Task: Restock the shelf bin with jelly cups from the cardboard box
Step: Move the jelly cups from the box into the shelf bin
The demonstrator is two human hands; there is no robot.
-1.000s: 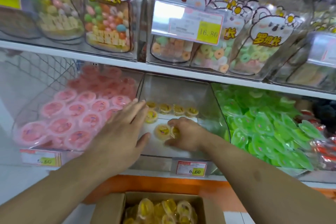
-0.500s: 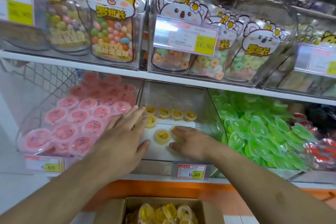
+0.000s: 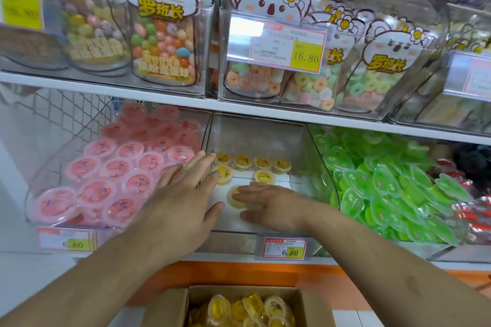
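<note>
The right hand (image 3: 268, 207) is lying flat in the clear shelf bin (image 3: 305, 156) at the frame's centre, its fingers (image 3: 249, 190) straight and resting on top of 1 yellow jelly cup (image 3: 233, 198), pressing rather than gripping. That cup is sitting directly under the fingertips, just in front of 6 cups (image 3: 243, 162) already standing in 2 rows toward the back of the bin. The left hand (image 3: 183, 199) is hovering spread and empty over the bin's left wall, fingertips close to the leftmost cups. The cardboard box (image 3: 170, 308) of remaining cups is sitting at the bottom centre, below both wrists. Compared with 0.5 s ago, the right hand is reaching slightly further left, now covering the front cup, and the camera has tipped downward.
</note>
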